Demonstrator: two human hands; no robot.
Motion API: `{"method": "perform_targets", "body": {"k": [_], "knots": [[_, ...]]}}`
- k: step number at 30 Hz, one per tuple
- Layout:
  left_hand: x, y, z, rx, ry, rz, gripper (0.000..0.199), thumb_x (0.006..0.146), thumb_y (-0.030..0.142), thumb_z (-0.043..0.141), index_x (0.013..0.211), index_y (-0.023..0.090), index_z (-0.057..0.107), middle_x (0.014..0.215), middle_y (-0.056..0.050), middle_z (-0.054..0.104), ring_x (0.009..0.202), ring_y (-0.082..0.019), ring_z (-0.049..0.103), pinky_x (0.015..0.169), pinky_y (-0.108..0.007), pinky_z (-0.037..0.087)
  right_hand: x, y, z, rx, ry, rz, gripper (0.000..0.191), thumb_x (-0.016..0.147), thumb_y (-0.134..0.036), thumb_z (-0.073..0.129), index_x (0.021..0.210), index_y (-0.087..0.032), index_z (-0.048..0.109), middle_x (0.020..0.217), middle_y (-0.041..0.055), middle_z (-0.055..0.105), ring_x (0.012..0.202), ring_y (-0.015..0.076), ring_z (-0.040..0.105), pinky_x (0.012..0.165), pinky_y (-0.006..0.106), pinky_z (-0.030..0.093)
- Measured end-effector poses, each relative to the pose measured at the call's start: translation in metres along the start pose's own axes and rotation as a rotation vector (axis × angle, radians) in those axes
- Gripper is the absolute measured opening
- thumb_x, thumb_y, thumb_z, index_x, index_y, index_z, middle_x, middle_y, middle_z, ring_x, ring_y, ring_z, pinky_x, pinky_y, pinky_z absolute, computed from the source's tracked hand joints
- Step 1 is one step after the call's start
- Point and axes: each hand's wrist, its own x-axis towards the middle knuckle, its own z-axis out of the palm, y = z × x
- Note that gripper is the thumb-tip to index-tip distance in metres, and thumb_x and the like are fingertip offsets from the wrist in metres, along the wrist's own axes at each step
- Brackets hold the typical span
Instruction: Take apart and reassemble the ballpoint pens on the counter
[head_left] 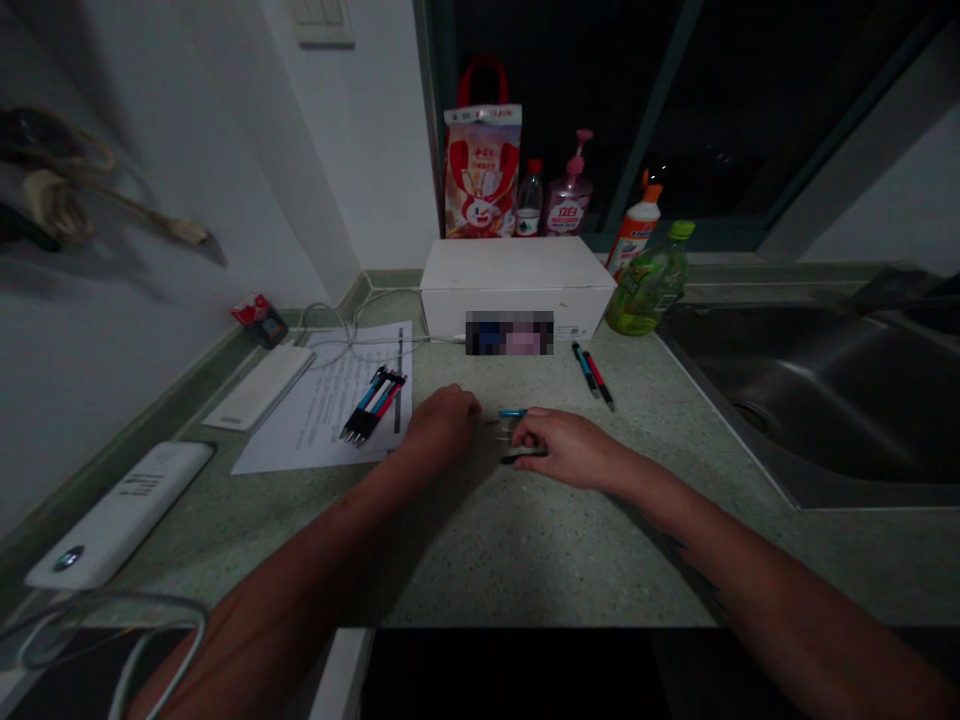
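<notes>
Only one cam here, head-worn, sitting behind and above the left hand (442, 425) and right hand (570, 447), aimed forward and down.

The right hand (570, 448) covers most of the pens (513, 412) beneath it, leaving only a blue end and a dark end showing. A pixelated patch (509, 333) hides the front of the white box (517, 270). Hanging things (52, 180) at upper left are too blurred to name; text on the printed sheet (337, 400) is too small to read.
</notes>
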Motion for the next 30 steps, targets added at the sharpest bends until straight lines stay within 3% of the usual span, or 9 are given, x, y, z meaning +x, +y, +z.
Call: {"method": "perform_targets", "body": {"k": [4,10,14,24,30], "knots": [[0.001,0.001,0.0,-0.074,0.062,-0.02,0.016,0.086,0.013,0.06,0.08,0.021,0.073,0.091,-0.012,0.072,0.091,-0.028,0.065,0.08,-0.039,0.048,0.001,-0.001,0.0,-0.03,0.01,-0.035,0.01,0.086,-0.019,0.079,0.09,-0.021,0.071,0.089,0.0022,0.067,0.08,0.0176,0.062,0.069,0.029,0.041],[0.002,0.01,0.001,-0.566,0.02,-0.02,0.01,0.088,0.024,0.064,0.092,0.021,0.072,0.09,-0.005,0.078,0.087,-0.023,0.072,0.082,-0.037,0.055,0.002,0.002,-0.009,-0.038,0.256,0.059,0.007,0.093,-0.022,0.071,0.098,-0.022,0.066,0.091,0.0036,0.07,0.081,0.0195,0.064,0.073,0.031,0.043],[0.002,0.014,0.002,-0.698,0.018,-0.017,0.007,0.085,0.024,0.068,0.089,0.02,0.072,0.088,-0.004,0.079,0.083,-0.02,0.073,0.081,-0.034,0.057,0.002,0.003,-0.009,-0.004,0.342,0.027,0.008,0.093,-0.022,0.071,0.097,-0.022,0.065,0.093,0.0038,0.071,0.084,0.0206,0.065,0.076,0.033,0.046],[0.002,0.016,0.0,-0.754,0.013,0.015,0.006,0.084,0.022,0.071,0.087,0.019,0.074,0.086,-0.004,0.079,0.078,-0.017,0.073,0.074,-0.03,0.059,0.0,-0.001,-0.011,0.054,0.404,-0.031,0.003,0.096,-0.026,0.066,0.097,-0.024,0.066,0.099,0.0068,0.07,0.09,0.0229,0.065,0.075,0.034,0.049],[-0.002,0.023,0.003,-0.733,0.058,0.045,0.005,0.085,0.021,0.073,0.089,0.019,0.076,0.088,-0.004,0.08,0.081,-0.018,0.075,0.077,-0.03,0.06,0.0,0.001,-0.008,0.131,0.398,0.023,0.012,0.102,-0.028,0.058,0.098,-0.023,0.068,0.09,0.0046,0.073,0.085,0.0211,0.068,0.077,0.034,0.048]]}}
